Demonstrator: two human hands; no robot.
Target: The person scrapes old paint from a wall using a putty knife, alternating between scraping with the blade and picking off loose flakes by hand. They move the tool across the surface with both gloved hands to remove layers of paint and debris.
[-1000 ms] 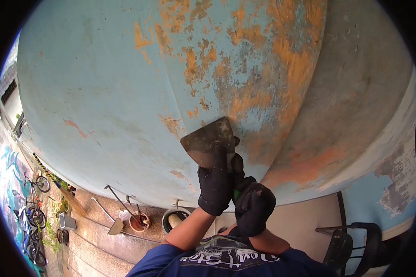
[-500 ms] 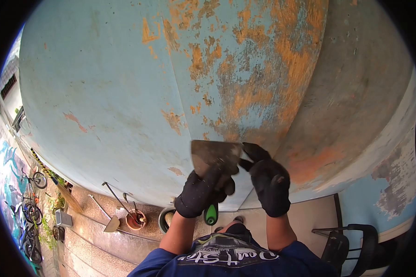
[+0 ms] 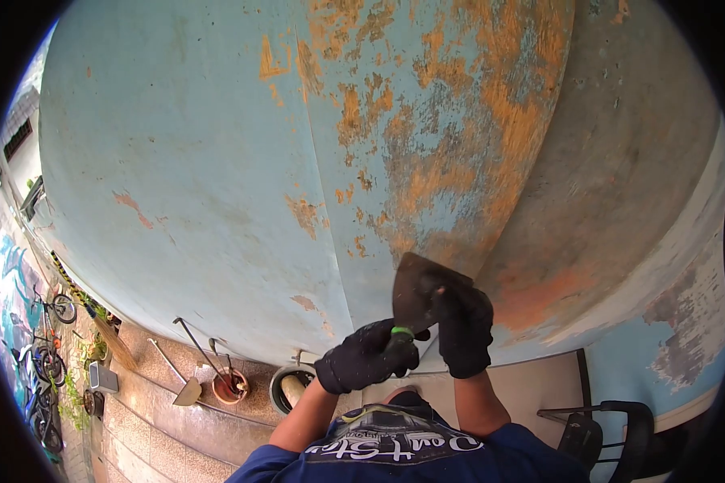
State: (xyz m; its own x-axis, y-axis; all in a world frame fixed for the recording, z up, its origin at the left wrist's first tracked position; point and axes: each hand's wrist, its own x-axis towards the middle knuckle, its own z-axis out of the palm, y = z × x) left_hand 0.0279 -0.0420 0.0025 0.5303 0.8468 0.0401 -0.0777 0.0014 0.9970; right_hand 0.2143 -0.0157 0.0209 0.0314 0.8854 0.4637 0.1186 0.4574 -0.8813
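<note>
A wide-bladed scraper [image 3: 415, 286] with a dark metal blade and a green handle is held between my two hands in front of the wall. My left hand [image 3: 364, 358], in a black glove, is closed around the handle, and only a bit of green shows by its fingers. On the blade's right side, my right hand [image 3: 465, 334], also black-gloved, grips the metal with the thumb over its face. Behind them rises a curved, light-blue painted wall [image 3: 193, 161]. Its right part has worn patches of orange and grey.
Below the wall stand a terracotta pot [image 3: 230, 388], a dark round pot [image 3: 282, 394] and a long-handled dustpan [image 3: 188, 392]. A broom [image 3: 117, 342] leans at left, with bicycles [image 3: 48, 370] beyond. At lower right is a black chair [image 3: 620, 439]. Steps [image 3: 161, 427] descend at lower left.
The scraper has turned and moved right, its blade now tilted. My right hand has come onto the blade, where before it was beside it. My left hand has rotated lower on the handle.
</note>
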